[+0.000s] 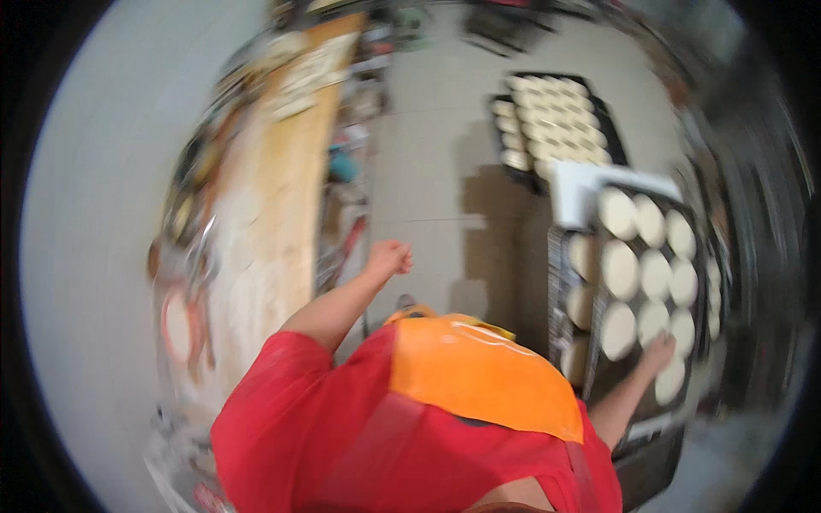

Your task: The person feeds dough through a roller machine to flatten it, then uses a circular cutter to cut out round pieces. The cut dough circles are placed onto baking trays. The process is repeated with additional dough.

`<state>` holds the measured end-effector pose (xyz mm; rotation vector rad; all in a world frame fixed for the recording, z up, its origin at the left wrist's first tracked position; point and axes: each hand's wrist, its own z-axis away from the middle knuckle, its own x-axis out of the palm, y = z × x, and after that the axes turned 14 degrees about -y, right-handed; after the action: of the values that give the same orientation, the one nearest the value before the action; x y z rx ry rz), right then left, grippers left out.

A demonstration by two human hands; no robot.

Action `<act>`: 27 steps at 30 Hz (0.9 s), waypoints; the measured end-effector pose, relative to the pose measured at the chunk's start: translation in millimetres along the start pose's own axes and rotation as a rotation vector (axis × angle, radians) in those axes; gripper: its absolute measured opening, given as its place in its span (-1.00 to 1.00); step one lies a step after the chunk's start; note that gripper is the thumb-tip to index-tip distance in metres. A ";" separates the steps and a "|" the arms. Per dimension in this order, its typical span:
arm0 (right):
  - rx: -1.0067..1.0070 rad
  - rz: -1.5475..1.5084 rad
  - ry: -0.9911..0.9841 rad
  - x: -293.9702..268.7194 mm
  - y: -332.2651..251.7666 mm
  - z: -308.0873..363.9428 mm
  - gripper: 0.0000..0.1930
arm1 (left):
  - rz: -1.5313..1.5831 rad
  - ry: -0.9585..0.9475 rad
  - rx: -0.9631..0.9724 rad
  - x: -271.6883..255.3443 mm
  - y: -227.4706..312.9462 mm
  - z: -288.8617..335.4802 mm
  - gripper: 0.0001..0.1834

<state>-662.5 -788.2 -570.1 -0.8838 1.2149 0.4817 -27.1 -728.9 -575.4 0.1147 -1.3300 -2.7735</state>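
Observation:
Beside the table's near side, my left hand (391, 257) hangs in the air with its fingers curled closed and nothing visible in them. My right hand (659, 351) reaches over a black baking tray (611, 373) bearing several pale, flat dough rounds (655, 274) in rows. Its fingers overlap the lower rounds and are blurred, so their grip and any contact with the dough cannot be made out. One dough round (670, 381) lies just below that hand.
A long wooden worktable (265, 231) runs along the left, with pale dough strips (315, 75) at its far end and a red-rimmed bowl (179, 325) nearby. Trays of smaller dough pieces (560, 120) sit beyond a white box (571, 192) at right. Tiled floor (428, 171) lies between.

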 end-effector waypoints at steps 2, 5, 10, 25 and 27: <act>-0.311 -0.086 -0.035 24.5 -62.2 8.4 -0.50 | -0.100 0.292 -0.036 -88.1 -13.2 10.2 -0.59; -0.699 0.004 -0.116 60.7 -197.0 72.8 -0.61 | -0.769 0.929 -0.198 -229.2 -55.1 27.0 -0.51; -1.129 -0.224 -0.480 89.9 -387.7 227.2 -0.68 | -0.456 1.313 -0.623 -381.8 -109.1 72.0 -0.55; -1.505 -0.400 -1.098 171.3 -547.6 460.8 -0.64 | 0.193 -0.075 0.336 -330.5 12.8 95.1 -0.43; -1.287 -0.146 -1.409 172.5 -541.4 443.7 -0.67 | -0.237 0.379 0.236 -363.0 -14.6 48.5 -0.28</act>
<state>56.5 -776.4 -519.0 -1.2417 -0.6040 1.4809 329.3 -649.8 -542.1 0.8129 -1.6093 -2.5683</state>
